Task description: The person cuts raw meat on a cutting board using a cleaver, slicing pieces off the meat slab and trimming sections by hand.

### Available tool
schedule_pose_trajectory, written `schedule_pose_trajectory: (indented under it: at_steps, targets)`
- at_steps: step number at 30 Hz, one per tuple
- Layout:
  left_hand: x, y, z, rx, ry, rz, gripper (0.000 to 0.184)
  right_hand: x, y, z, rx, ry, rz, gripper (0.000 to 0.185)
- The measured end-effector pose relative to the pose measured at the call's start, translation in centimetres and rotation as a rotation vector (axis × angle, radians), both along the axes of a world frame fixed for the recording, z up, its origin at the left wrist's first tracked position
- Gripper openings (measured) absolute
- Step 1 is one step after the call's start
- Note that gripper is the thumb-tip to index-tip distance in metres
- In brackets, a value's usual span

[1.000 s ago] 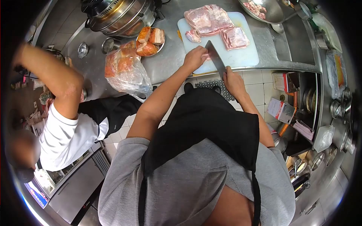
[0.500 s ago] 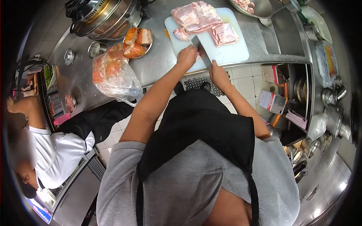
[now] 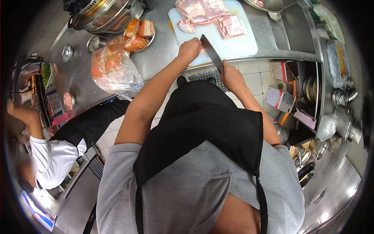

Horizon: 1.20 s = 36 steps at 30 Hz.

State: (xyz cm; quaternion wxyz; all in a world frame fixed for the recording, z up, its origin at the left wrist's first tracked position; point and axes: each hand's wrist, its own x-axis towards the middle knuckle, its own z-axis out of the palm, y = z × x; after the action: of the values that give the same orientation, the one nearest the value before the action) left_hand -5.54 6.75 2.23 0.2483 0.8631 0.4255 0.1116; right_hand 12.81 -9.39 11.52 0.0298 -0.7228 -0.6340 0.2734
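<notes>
My right hand (image 3: 233,77) is wrapped round the handle of a broad-bladed knife (image 3: 211,53), its dark blade slanting up and left over the near part of the white cutting board (image 3: 243,46). Just left of the blade, my left hand (image 3: 189,50) has its fingers curled down on a small piece of raw meat (image 3: 202,50), mostly hidden by the fingers. Farther back on the board lie a large slab of raw meat (image 3: 202,11), a squarish cut of meat (image 3: 231,27) and a small chunk of meat (image 3: 186,26).
Left of the board stand a bowl of orange-skinned meat blocks (image 3: 136,43) and a clear plastic bag (image 3: 117,74) of similar pieces. A large metal cooker (image 3: 105,17) is behind them. A pan (image 3: 269,5) sits back right. A co-worker in a white shirt (image 3: 58,162) is at far left.
The view has shifted, so the board sits higher in it. Relative to the board, the knife and my right hand have drawn slightly back towards me and right. My left hand stays beside the blade.
</notes>
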Motion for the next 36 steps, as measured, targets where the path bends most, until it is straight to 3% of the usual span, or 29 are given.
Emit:
schedule_pose_trajectory:
  at_steps: [4, 7, 14, 16, 23, 26, 30, 33, 36]
  targets:
    - [0.9, -0.4, -1.5, 0.108, 0.051, -0.01, 0.014, -2.1, 1.2, -1.5, 0.017, 0.014, -0.075, 0.022]
    - [0.7, -0.4, -0.5, 0.021, 0.053, -0.054, 0.014, -2.2, 5.0, -4.9, 0.077, 0.087, -0.096, 0.026]
    - [0.9, -1.8, -0.9, -0.002, -0.053, 0.208, 0.014, 3.0, 0.0, -8.6, 0.198, 0.176, -0.062, 0.04]
    - [0.1, -2.7, -0.7, -0.052, -0.082, 0.196, 0.017, 4.1, 0.9, -7.0, 0.148, 0.226, -0.073, 0.04]
    - [-0.9, -3.5, 1.0, -0.156, -0.352, 0.325, 0.017, 1.0, 2.0, 0.7, 0.085, 0.009, 0.04, 0.023]
    - [-0.5, -3.2, -0.1, -0.02, -0.151, 0.217, 0.015, 0.4, 1.0, 1.4, -0.002, -0.041, 0.102, 0.021]
    - [0.3, -3.2, -1.6, 0.076, -0.165, 0.188, 0.011, -0.8, 2.4, -6.0, 0.154, 0.025, 0.101, 0.024]
    - [-0.1, -3.2, -1.2, 0.044, -0.094, 0.181, 0.01, -0.9, 5.9, -6.7, 0.158, 0.093, 0.098, 0.027]
    - [0.4, -3.1, -0.3, 0.021, -0.079, 0.271, 0.009, 1.4, 3.8, -7.6, 0.171, 0.122, 0.114, 0.033]
